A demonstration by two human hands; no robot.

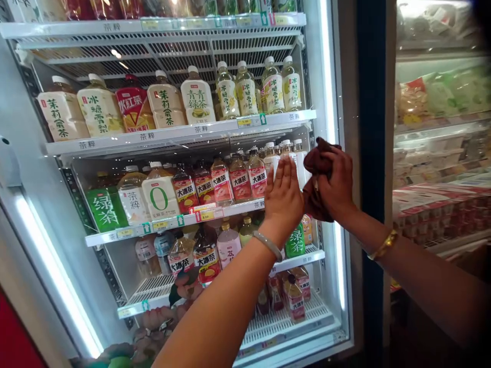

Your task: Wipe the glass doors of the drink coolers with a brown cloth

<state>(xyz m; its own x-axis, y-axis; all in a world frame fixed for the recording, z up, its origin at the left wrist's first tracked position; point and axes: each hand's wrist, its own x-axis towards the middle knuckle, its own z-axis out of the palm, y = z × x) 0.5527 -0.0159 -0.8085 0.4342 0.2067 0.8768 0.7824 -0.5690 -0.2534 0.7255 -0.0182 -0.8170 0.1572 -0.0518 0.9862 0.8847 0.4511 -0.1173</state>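
My left hand [284, 197], with a pale bangle at the wrist, is raised with its palm toward the glass door of a lit drinks cooler; its fingers are stretched out and nothing is held. Just to its right, my right hand [338, 186] grips a dark brown cloth [318, 162] near the right edge of the glass. The cloth is bunched up, with part of it hanging below the fingers. A gold bracelet circles the right wrist. Behind the glass, bottles such as a pink-labelled bottle [257, 176] stand on the middle shelf, partly hidden by my left hand.
White shelves [184, 134] hold rows of bottled drinks. A bright light strip [333, 102] runs down the cooler's right side. Past a dark frame [374, 128], another lit display holds packaged goods [452, 94]. A door handle [8, 161] shows at the left edge.
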